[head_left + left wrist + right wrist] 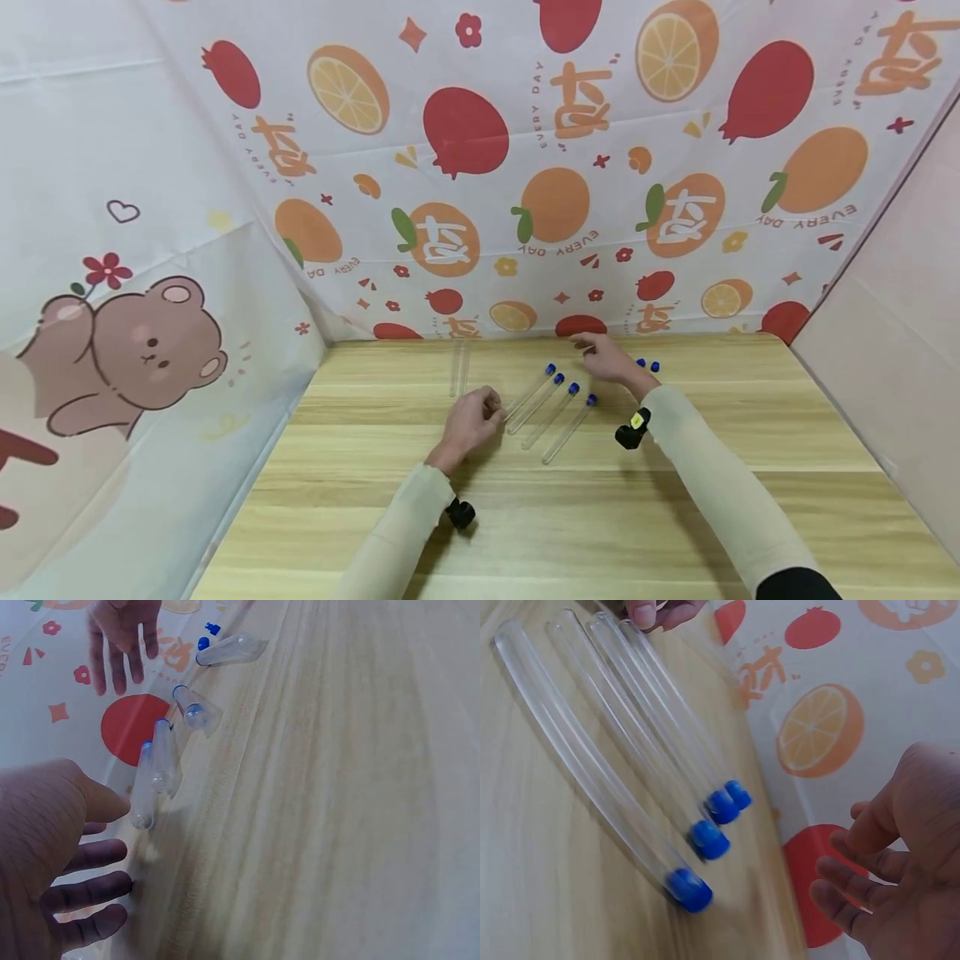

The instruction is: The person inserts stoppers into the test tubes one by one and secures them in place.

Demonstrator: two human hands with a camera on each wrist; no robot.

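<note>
Fruit-print cloth [480, 133] behind, wooden table [585, 533] below. Left hand [468, 425]: fingers apart, loosely bent, holding nothing; right hand [609, 360] likewise, near the far edge. Leftmost of four capped tubes [529, 392] lies just right of left fingers, can't tell if touching; long axis slants near-left to far-right, blue cap [551, 369] far, left hand nearer its closed end. Two uncapped tubes [454, 368] far left; two loose blue caps [655, 367] right of right hand.
</note>
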